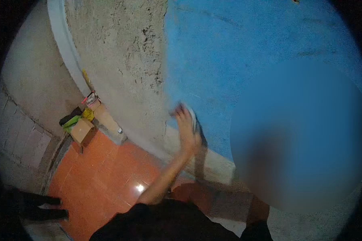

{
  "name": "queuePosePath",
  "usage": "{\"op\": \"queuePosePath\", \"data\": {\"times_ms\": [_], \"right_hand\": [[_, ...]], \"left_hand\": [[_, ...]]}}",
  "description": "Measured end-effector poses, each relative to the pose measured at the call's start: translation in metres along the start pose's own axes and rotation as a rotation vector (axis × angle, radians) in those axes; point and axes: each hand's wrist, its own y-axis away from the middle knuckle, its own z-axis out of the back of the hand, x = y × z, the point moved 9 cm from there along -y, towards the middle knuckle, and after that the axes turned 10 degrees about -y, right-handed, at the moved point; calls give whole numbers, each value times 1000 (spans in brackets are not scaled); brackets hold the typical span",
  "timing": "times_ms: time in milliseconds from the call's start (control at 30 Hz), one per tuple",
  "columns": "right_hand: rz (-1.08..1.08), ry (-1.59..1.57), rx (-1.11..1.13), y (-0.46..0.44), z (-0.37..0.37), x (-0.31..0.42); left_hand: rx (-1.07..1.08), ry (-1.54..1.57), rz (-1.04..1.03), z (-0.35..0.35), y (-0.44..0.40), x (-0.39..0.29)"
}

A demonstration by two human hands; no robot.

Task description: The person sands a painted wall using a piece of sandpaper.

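My left hand (186, 130) is up against the wall, close to the line where blue paint (205, 64) meets bare, rough grey plaster (120, 56). Its fingers are closed around a thin, whitish object (194, 119); motion smears the fingertips, and I cannot make out the object's kind. A dark shadow falls on the wall beside the wrist. My right forearm (258, 211) comes up from a black sleeve at the bottom. Beyond it, a round blurred patch covers my right hand, so its fingers are hidden.
Orange floor tiles (104, 172) lie below left. A cardboard box (82, 130), with green, yellow and black items beside it, stands near a low ledge (108, 122). A pale strip (66, 44) edges the plaster wall. Dark trouser-like legs (40, 205) show at the lower left.
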Motion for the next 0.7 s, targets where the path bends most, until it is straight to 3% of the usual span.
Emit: {"op": "queuePosePath", "data": {"times_ms": [67,233,433,567,600,700], "right_hand": [[-35,-51,-12,-3,3,-2],[-14,39,1,0,-5,3],[-111,69,-85,0,-21,5],[-232,159,-86,-7,-43,28],[-261,165,-89,-6,-51,28],[-273,175,-110,3,-74,45]], "left_hand": [[65,87,5,36,-60,6],[31,-72,-54,-3,21,6],[-32,-164,-274,45,-61,11],[207,-265,-368,-6,18,54],[164,-252,-453,6,-5,41],[337,-125,-486,39,-70,-1]]}}
